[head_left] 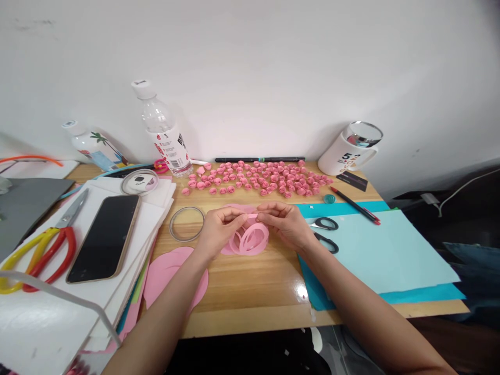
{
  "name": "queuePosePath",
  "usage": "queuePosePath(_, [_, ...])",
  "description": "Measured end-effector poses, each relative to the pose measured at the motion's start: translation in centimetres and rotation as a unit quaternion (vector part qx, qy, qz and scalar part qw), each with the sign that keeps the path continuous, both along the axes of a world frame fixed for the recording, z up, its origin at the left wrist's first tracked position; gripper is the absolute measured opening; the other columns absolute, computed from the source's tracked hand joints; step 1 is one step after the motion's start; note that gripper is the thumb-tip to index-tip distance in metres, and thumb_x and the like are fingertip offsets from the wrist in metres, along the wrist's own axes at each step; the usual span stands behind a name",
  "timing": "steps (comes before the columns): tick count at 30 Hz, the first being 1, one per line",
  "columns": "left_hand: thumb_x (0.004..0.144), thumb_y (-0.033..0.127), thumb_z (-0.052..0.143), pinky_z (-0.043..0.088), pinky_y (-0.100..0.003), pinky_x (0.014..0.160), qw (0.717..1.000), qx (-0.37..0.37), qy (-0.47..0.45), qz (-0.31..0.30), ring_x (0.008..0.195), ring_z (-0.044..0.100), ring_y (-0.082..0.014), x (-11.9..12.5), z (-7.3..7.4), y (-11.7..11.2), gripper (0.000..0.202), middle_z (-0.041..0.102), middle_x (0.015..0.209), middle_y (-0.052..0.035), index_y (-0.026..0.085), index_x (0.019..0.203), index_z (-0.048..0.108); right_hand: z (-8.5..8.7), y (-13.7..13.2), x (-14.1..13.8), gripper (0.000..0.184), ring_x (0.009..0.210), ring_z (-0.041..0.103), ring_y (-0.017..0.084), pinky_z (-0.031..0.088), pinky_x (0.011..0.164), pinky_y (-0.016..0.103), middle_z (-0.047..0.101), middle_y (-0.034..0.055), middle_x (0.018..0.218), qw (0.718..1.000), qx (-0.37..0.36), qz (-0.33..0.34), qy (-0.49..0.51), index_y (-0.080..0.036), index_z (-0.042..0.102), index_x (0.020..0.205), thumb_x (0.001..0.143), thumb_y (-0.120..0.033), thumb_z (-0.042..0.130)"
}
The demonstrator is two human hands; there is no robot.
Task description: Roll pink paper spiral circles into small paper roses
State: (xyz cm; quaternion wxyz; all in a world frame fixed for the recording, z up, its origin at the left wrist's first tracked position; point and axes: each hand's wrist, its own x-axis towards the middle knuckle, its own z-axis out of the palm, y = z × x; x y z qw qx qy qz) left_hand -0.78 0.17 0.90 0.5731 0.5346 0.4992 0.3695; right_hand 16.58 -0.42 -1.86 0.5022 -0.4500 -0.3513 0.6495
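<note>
A pink paper spiral strip point(254, 237) hangs in loops just over the table between my hands. My left hand point(221, 227) pinches its upper end between thumb and fingers. From the other side, my right hand point(284, 223) pinches the same strip close by, fingertips nearly meeting the left ones. More pink paper lies beneath and behind the loops. Beside my left forearm rest several flat pink paper circles point(172, 273). Behind my hands spreads a large group of small rolled pink paper roses point(269, 178).
A tape ring point(186, 224) lies left of my hands. Black-handled scissors point(326, 224) lie on blue paper point(318, 284) at right. A phone point(104, 237) and red-yellow scissors point(50, 250) sit on a paper stack. A bottle point(164, 133) and white mug point(346, 151) stand by the wall.
</note>
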Motion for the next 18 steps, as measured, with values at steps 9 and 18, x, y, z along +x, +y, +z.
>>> queuePosePath(9, [0.073, 0.032, 0.065, 0.047, -0.021, 0.054, 1.000, -0.002, -0.005, -0.023, 0.059, 0.061, -0.0119, -0.20, -0.46, 0.14, 0.018, 0.071, 0.071, -0.0046, 0.014, 0.074, 0.070, -0.12, 0.13, 0.10, 0.018, 0.058, 0.060, 0.010, 0.046, 0.059, 0.024, 0.068, -0.0012, 0.063, 0.999, 0.029, -0.001, -0.026, -0.019, 0.069, 0.065, 0.054, -0.025, 0.083])
queuePosePath(18, [0.071, 0.033, 0.067, 0.048, -0.021, 0.056, 1.000, -0.011, -0.021, -0.010, 0.057, 0.061, -0.0118, -0.06, -0.17, 0.01, 0.019, 0.070, 0.069, -0.0038, 0.014, 0.072, 0.069, 0.12, 0.01, -0.08, 0.017, 0.055, 0.059, 0.010, 0.048, 0.060, 0.026, 0.068, -0.0005, 0.061, 0.999, 0.022, -0.026, -0.019, -0.019, 0.072, 0.064, 0.054, -0.028, 0.082])
